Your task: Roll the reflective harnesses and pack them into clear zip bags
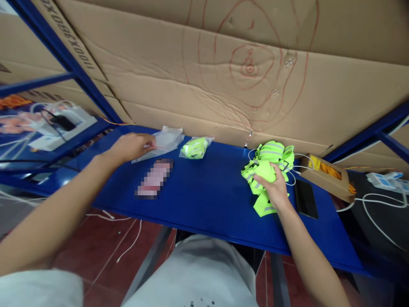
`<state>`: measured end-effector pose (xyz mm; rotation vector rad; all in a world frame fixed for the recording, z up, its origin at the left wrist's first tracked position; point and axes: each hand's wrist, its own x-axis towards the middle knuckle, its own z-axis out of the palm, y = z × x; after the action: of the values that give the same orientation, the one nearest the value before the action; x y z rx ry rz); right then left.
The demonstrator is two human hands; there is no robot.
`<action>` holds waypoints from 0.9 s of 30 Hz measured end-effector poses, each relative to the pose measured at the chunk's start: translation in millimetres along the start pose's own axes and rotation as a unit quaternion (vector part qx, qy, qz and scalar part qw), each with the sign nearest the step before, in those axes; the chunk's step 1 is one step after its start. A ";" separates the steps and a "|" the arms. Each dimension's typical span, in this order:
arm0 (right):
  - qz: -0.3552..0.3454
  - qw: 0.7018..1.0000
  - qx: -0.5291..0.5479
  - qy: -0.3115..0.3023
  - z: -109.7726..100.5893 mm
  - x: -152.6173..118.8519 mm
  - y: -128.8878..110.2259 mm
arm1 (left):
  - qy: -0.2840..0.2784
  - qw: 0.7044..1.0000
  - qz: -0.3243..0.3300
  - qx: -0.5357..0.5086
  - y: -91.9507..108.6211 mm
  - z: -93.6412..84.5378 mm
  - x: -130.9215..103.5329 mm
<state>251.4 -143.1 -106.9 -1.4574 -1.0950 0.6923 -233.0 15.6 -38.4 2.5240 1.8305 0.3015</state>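
On the left, my left hand (136, 146) pinches the edge of a clear plastic bag (169, 140) that lies flat at the back of the blue table. My right hand (275, 184) is closed over a bundle of neon yellow-green reflective straps (260, 170) with grey stripes. One strap end hangs toward the table's front, and more of the same straps (271, 150) are heaped just behind. Between my hands sits a clear bag with a folded yellow-green strap (195, 148) inside.
A phone with a blurred-out screen (155, 179) lies on the blue table (204, 196) at left. A dark phone (306, 198) and a cardboard box (329, 177) are at right, with white cables around them. A cardboard wall (159, 85) closes off the back.
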 end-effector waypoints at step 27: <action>-0.123 0.895 0.096 -0.417 10.0 -36.5 -27.7 | -0.214 0.822 0.039 -0.526 203.4 25.0 -18.3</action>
<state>221.3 -173.7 -87.9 -0.8084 -1.7618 1.2546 -43.1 -63.5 -41.4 1.6665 0.9407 0.5081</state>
